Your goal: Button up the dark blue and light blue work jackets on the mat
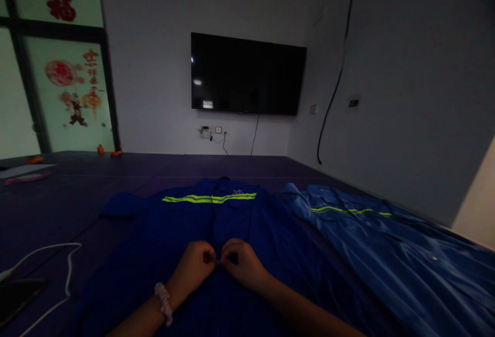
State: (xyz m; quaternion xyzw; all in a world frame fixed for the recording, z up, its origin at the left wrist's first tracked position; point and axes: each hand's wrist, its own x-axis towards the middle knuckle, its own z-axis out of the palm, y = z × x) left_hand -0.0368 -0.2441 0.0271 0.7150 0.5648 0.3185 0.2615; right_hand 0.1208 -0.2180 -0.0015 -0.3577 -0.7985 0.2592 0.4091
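A dark blue work jacket [174, 234] with yellow-green reflective stripes lies spread out, front side up, its collar away from me. Over the middle of its front, my left hand [197, 262] and my right hand [243, 264] meet almost fingertip to fingertip. Each pinches the cloth along the front opening between thumb and fingers. Any small fastener between the fingertips is too dark to make out. Around my left wrist sits a pale scrunchie [163, 301]. To the right lies a lighter blue work garment [359, 239], also striped, with creased cloth.
A white cable [69, 265] and a dark flat device [21, 293] lie at the lower left on the dark purple floor [73, 198]. Small orange objects [101, 149] stand near the glass door [69, 89]. A black cable [334, 89] hangs on the right wall.
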